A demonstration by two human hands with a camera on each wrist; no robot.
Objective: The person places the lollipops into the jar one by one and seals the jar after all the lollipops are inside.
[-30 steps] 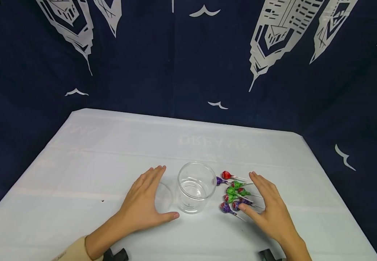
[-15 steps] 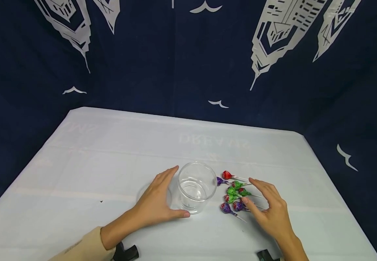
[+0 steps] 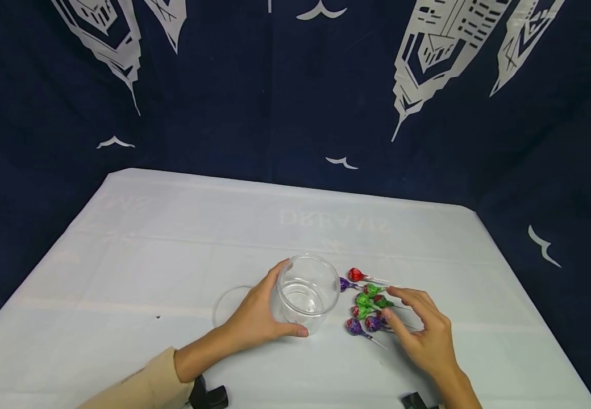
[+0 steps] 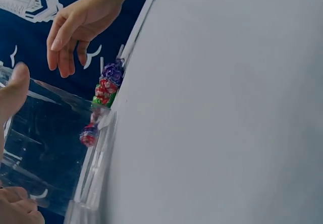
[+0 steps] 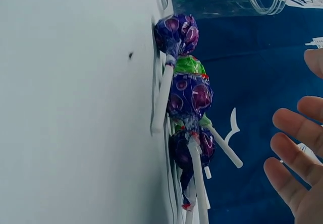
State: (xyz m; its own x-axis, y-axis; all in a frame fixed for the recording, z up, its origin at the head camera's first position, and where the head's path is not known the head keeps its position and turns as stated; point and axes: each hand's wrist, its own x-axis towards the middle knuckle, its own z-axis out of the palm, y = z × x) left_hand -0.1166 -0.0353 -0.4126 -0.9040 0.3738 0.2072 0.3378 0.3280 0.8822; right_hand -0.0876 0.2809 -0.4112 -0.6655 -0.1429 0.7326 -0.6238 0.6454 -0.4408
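Note:
A clear, round plastic jar (image 3: 308, 304) stands upright on the white table in the head view, its mouth facing up. My left hand (image 3: 254, 321) holds the jar from its left, with the thumb in front and the fingers passing behind. Right of the jar lies a bunch of lollipops in purple, green and red wrappers, such as the purple lollipop (image 5: 192, 95) and the red lollipop (image 3: 355, 275). My right hand (image 3: 425, 335) hovers just right of the lollipops, fingers loosely bent and apart, holding nothing. Some sticks are partly hidden by its fingers.
A clear round lid (image 3: 216, 309) lies left of the jar, partly behind my left hand. A white cloth (image 3: 121, 255) covers the table. Beyond its far edge hangs a navy curtain (image 3: 224, 102) with white prints.
My left hand has moved right, from beside the jar to around it. My right hand has shifted slightly, its fingers bending a little more. The jar and lollipops have stayed put.

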